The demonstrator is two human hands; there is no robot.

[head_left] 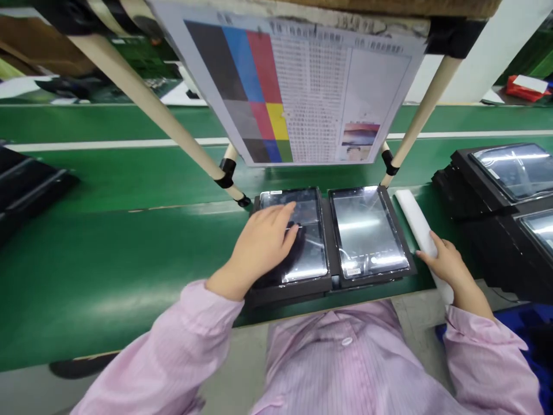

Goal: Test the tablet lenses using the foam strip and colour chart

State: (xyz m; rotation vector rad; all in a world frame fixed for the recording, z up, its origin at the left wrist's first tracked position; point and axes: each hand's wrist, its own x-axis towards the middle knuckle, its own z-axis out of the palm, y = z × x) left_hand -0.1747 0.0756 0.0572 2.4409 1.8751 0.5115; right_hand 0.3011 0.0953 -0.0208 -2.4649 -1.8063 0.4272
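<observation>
On the green tabletop (129, 248), two black tray sections (327, 236) stand side by side, each containing one glossy tablet screen (371, 230). The person's left hand (264, 239), fingers loosely spread, lies over the left-hand screen (309, 253), though I cannot tell whether it touches; the right hand (447, 265) grips a white bar (413, 216) just beside the right section. Farther right, stacked black trays (488, 248) hold further screens (516, 167).
</observation>
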